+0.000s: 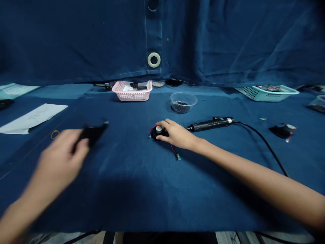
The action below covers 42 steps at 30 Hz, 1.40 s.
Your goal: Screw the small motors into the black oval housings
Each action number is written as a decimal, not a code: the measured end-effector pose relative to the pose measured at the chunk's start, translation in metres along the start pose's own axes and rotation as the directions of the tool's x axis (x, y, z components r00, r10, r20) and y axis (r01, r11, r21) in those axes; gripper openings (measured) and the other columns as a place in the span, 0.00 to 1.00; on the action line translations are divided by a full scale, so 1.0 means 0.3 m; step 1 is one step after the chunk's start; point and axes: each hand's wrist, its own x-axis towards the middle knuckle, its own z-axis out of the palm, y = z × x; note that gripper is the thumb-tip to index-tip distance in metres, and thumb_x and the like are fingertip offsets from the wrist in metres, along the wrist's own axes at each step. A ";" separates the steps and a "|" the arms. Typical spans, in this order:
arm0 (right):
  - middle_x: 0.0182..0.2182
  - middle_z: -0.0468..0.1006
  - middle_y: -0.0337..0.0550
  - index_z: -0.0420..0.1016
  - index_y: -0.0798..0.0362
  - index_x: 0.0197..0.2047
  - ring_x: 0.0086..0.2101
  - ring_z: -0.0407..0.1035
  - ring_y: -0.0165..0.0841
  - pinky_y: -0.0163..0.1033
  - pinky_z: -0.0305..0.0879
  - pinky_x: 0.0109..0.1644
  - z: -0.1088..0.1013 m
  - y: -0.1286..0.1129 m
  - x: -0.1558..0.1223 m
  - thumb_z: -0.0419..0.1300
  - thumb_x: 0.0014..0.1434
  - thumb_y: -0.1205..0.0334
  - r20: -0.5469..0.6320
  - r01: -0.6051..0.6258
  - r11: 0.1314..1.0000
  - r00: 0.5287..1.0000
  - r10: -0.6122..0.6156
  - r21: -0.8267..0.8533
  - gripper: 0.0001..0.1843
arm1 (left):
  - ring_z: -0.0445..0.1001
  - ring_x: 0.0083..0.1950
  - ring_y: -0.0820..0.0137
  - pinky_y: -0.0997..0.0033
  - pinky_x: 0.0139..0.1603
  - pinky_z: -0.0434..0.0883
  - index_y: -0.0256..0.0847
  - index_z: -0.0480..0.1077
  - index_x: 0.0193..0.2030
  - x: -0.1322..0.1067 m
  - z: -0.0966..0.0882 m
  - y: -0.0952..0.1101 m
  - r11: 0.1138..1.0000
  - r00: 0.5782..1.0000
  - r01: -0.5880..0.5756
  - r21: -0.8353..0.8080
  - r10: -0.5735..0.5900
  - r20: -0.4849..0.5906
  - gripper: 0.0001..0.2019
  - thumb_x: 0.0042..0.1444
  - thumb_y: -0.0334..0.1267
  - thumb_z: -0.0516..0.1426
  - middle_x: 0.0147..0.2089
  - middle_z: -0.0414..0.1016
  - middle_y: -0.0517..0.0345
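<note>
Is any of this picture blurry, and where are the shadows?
Head view: the left hand and the black part it holds are smeared, probably by motion; head view: the right hand and screwdriver look much sharper; head view: a dark shadow lies on the blue cloth beside the right forearm.

On my feed I saw a blue curtain point(101, 40) with a pale eyelet point(149, 60) hanging beyond the blue-covered table point(132, 203), and pale, streaked floor point(224, 238) below the table's near edge.
</note>
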 end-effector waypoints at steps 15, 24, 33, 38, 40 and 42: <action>0.52 0.70 0.48 0.67 0.51 0.56 0.49 0.70 0.35 0.49 0.68 0.58 -0.034 -0.003 -0.059 0.55 0.63 0.58 -0.122 -0.010 0.981 0.992 0.034 0.192 0.19 | 0.67 0.56 0.57 0.56 0.56 0.64 0.41 0.63 0.65 0.101 0.212 0.181 0.933 0.844 -0.342 -0.111 0.357 0.400 0.28 0.64 0.56 0.50 0.56 0.68 0.48; 0.48 0.72 0.48 0.58 0.52 0.59 0.45 0.71 0.31 0.43 0.72 0.51 -0.006 -0.112 -0.098 0.47 0.68 0.52 -0.322 -0.008 0.876 0.928 0.186 0.483 0.20 | 0.74 0.44 0.63 0.65 0.42 0.67 0.42 0.65 0.44 0.121 0.186 0.266 0.880 0.953 0.092 -0.466 0.057 0.297 0.12 0.65 0.49 0.52 0.42 0.74 0.58; 0.47 0.76 0.42 0.67 0.50 0.53 0.45 0.73 0.30 0.38 0.72 0.51 -0.038 -0.152 -0.149 0.55 0.65 0.54 -0.282 -0.013 0.762 0.925 0.255 0.647 0.16 | 0.68 0.57 0.64 0.62 0.62 0.65 0.39 0.63 0.58 0.148 0.194 0.438 0.616 0.909 -0.033 -0.787 0.345 0.232 0.16 0.65 0.38 0.50 0.56 0.69 0.51; 0.49 0.72 0.47 0.70 0.52 0.46 0.49 0.69 0.35 0.42 0.68 0.51 -0.110 -0.056 -0.176 0.57 0.61 0.59 -0.524 -0.021 0.920 0.817 0.241 0.390 0.10 | 0.69 0.55 0.65 0.59 0.61 0.67 0.39 0.66 0.56 0.228 0.262 0.374 0.809 0.956 -0.175 -0.561 0.275 0.098 0.15 0.64 0.37 0.51 0.54 0.67 0.51; 0.51 0.70 0.49 0.70 0.53 0.44 0.51 0.67 0.38 0.45 0.67 0.53 -0.122 -0.026 -0.195 0.57 0.58 0.64 -0.543 -0.037 0.955 0.816 0.199 0.295 0.10 | 0.65 0.61 0.63 0.56 0.65 0.63 0.42 0.64 0.60 0.254 0.299 0.340 0.828 0.947 -0.211 -0.519 0.305 0.102 0.18 0.64 0.36 0.52 0.59 0.65 0.52; 0.52 0.68 0.50 0.70 0.53 0.43 0.49 0.67 0.38 0.46 0.67 0.52 -0.121 -0.005 -0.214 0.56 0.57 0.66 -0.507 -0.053 0.968 0.844 0.175 0.245 0.09 | 0.58 0.68 0.62 0.55 0.70 0.57 0.47 0.60 0.65 0.270 0.329 0.318 0.809 0.906 -0.259 -0.528 0.394 0.158 0.23 0.63 0.35 0.52 0.67 0.58 0.55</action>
